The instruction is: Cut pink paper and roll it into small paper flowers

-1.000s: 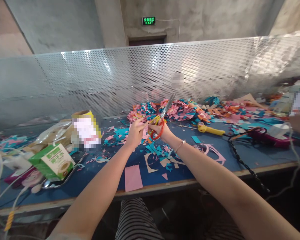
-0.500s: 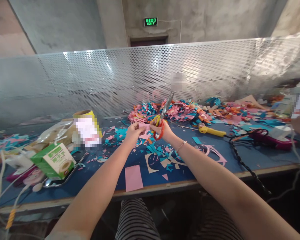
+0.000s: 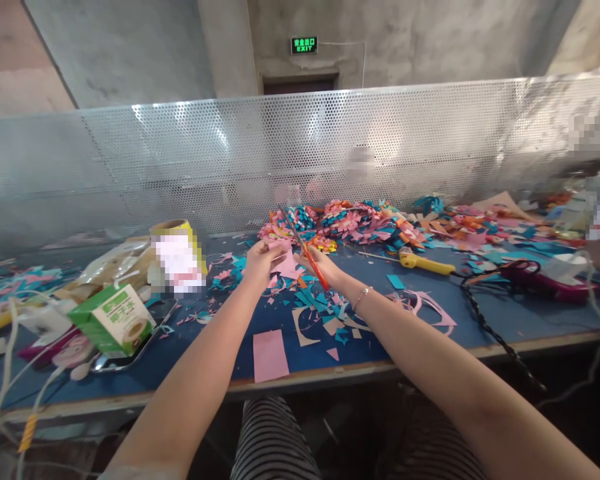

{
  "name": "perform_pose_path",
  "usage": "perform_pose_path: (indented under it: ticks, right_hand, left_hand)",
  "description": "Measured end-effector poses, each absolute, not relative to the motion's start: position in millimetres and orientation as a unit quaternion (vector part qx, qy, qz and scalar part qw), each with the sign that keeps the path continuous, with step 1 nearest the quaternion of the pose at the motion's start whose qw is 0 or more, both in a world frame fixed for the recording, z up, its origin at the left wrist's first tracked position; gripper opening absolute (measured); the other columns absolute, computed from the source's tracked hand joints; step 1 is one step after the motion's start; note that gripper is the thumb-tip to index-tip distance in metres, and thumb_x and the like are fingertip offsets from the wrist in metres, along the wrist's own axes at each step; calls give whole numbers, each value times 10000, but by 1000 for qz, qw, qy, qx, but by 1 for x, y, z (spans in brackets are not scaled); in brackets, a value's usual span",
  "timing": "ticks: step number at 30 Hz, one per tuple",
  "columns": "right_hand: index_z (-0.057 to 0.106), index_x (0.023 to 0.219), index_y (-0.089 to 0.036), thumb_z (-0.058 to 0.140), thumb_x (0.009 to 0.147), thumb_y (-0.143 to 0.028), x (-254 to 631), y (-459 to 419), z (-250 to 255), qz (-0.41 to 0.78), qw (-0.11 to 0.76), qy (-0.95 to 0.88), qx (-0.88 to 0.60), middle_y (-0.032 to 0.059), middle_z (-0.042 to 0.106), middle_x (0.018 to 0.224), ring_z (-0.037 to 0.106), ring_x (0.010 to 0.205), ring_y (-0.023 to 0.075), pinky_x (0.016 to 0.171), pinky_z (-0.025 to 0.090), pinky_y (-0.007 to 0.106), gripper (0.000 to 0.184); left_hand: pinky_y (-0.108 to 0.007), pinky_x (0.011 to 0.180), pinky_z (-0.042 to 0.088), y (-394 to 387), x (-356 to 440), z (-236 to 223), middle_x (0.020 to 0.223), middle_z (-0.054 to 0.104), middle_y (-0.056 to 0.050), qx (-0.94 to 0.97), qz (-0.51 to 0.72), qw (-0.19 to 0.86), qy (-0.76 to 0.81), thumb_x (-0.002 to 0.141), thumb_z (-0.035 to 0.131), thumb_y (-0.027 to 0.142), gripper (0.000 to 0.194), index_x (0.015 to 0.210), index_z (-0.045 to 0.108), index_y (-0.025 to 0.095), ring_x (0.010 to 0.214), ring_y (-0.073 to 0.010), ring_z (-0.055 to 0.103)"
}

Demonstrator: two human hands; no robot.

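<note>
Pink paper (image 3: 281, 246) is pinched in the fingertips of the L hand (image 3: 260, 260); its full outline can't be made out. Red-handled scissors (image 3: 307, 252) are gripped in the R hand (image 3: 325, 267), blades pointed fwd & to the L; blade gap can't be judged. For a clean cut (prob. the step in hand), the paper should be kept taut nr the cut line, L fingertips held clear of the blades, & the paper turned rather than the scissors. Loose offcuts (image 3: 313, 291) should be kept out of the bite. Re pos.: the paper is held btwn the hands, just L of the scissors; contact w/ the blades can't be confirmed. A pink sheet (image 3: 271, 356) is laid nr the table edge (image 3: 330, 375), untouched by either hand.
</note>
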State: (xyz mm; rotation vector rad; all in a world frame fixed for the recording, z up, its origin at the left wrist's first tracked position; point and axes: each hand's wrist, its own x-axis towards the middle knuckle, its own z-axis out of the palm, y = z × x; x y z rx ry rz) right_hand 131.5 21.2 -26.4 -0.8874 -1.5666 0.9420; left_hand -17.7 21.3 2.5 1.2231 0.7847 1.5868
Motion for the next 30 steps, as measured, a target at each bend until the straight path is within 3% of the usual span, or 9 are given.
perform_pose_path:
  ticks: [10,20,25,30]
  right_hand:
    - [445,709,-188,599,630,-513,129,20,-30,391,476,-695,-371,-78,343,526,306,477,62,449,269,206,368]
    - [419,674,-190,603,623,-518,121,10,-23,411,488,-664,-391,-74,377,499,357,444,65,423,304,208,379]
    - [402,704,-192,636,596,-456,119,13,-22,389,561,-631,-368,-61,451,596,435,506,74,499,394,225,369]
    - [404,734,-194,646,582,-399,121,18,-20,342,630,-608,-341,-49,464,658,450,582,84,556,396,234,352]
  left_hand:
    - [-278,686,505,21,-18,6,630,638,-8,455,691,472,305,571,695,216,146,674,618,148,610,-118,621]
    - [-262,661,509,19,-17,7,657,660,-24,444,714,447,307,538,726,244,218,715,646,145,633,-132,632]
    - [-282,714,494,14,-12,5,669,662,-34,478,679,464,310,539,726,272,214,696,655,145,662,-132,628]
    - [-242,614,466,12,-7,0,627,642,-14,520,631,466,340,538,718,276,196,684,672,153,580,-101,576]
